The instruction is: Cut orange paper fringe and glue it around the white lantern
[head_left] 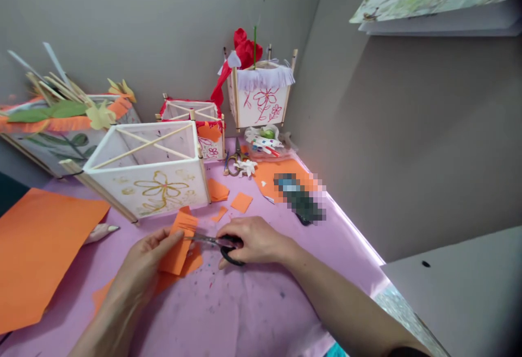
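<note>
My left hand (149, 262) pinches a small strip of orange paper (179, 245) just above the pink tabletop (244, 308). Gripped in my right hand (253, 240) is a pair of black-handled scissors (220, 244). Their blades point left and meet the strip's fringed upper edge. More orange paper lies under the strip. A white paper lantern (153, 169) with a yellow flower drawn on it stands right behind my hands.
A big orange sheet (36, 248) covers the left of the table. Orange scraps (240, 201) lie near the lantern. Further back stand a red-trimmed lantern (196, 126), a fringed lantern with red flowers (261, 93), spare scissors (233, 164) and a blurred dark object (299, 196). Grey walls close in behind and to the right.
</note>
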A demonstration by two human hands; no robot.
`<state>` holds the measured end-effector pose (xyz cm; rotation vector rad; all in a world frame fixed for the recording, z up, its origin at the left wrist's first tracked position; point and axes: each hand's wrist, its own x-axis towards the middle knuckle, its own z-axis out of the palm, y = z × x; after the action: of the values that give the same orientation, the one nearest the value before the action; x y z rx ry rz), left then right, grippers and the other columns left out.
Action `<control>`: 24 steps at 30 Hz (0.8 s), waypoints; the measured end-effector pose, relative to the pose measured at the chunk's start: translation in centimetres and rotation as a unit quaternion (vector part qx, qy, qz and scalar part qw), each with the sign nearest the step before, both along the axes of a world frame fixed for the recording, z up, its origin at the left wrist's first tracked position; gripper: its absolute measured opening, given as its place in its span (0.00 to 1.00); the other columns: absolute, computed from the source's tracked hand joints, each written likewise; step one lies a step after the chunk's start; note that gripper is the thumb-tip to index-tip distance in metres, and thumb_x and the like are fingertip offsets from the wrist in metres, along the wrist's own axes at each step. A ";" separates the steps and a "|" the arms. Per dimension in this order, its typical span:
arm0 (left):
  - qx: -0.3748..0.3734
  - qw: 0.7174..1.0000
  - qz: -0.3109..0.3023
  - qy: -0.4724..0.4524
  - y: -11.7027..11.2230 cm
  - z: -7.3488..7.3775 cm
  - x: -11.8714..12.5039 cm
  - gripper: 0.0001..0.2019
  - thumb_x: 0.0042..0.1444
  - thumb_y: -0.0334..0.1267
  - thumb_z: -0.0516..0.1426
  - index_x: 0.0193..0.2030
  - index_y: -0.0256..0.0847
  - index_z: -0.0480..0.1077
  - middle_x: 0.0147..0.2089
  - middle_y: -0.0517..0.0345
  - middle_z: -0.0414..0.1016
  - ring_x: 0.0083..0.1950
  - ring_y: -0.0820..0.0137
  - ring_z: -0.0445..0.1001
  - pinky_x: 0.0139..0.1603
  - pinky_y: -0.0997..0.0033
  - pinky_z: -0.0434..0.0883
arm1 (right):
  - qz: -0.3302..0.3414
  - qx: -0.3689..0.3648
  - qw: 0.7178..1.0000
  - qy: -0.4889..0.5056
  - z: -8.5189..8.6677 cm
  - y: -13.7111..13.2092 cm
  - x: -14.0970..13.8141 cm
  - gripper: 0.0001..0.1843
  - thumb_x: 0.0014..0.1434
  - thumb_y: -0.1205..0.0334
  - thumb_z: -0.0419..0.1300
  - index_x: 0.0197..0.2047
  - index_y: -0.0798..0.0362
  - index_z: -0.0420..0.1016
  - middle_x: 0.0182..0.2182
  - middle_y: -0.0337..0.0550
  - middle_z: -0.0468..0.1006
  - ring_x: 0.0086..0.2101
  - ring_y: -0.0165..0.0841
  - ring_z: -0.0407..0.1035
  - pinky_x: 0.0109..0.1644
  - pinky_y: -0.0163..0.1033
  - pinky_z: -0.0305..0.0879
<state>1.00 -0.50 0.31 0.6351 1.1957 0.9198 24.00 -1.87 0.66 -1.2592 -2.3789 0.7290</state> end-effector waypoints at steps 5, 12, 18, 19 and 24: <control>0.017 0.998 0.051 -0.017 0.4 -0.2 -0.6 0.14 0.44 0.32 0.65 0.40 0.36 0.73 0.39 0.46 0.81 0.39 0.56 0.80 0.41 0.56 0.78 | -0.085 0.045 0.985 -0.144 1.4 -2.0 0.9 0.22 0.52 0.60 0.65 0.50 0.54 0.70 0.41 0.46 0.75 0.43 0.38 0.66 0.45 0.39 0.58; -0.007 0.999 0.047 -0.006 0.1 0.8 0.0 0.12 0.46 0.29 0.63 0.39 0.36 0.73 0.38 0.49 0.82 0.41 0.58 0.80 0.42 0.59 0.78 | -0.097 0.060 0.981 -0.156 3.2 -4.8 3.4 0.08 0.60 0.61 0.59 0.41 0.51 0.77 0.43 0.45 0.72 0.44 0.36 0.63 0.46 0.39 0.58; -0.008 0.999 0.046 -0.010 0.0 1.0 0.2 0.10 0.46 0.30 0.62 0.38 0.37 0.73 0.36 0.49 0.82 0.40 0.58 0.80 0.40 0.61 0.78 | -0.399 0.083 0.868 -0.285 1.7 -5.8 11.3 0.21 0.61 0.72 0.49 0.53 0.49 0.75 0.53 0.52 0.69 0.51 0.46 0.58 0.48 0.46 0.54; -0.009 0.999 0.044 -0.010 0.0 1.1 0.2 0.11 0.46 0.30 0.63 0.38 0.37 0.72 0.36 0.50 0.82 0.39 0.58 0.80 0.40 0.61 0.78 | -0.410 0.077 0.856 -0.304 1.1 -5.8 12.2 0.23 0.60 0.73 0.48 0.54 0.48 0.74 0.54 0.52 0.68 0.52 0.47 0.58 0.48 0.46 0.54; -0.016 0.999 0.027 -0.012 -0.2 1.1 0.2 0.11 0.45 0.29 0.63 0.37 0.38 0.71 0.35 0.52 0.81 0.37 0.59 0.80 0.40 0.60 0.78 | -0.388 0.062 0.862 -0.319 -0.1 -4.1 12.4 0.25 0.58 0.75 0.49 0.53 0.48 0.74 0.54 0.52 0.68 0.52 0.46 0.58 0.49 0.46 0.53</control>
<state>1.20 -0.68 1.36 0.5677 1.2089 0.9483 36.45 -6.01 0.55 -2.4353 -1.9461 -0.1252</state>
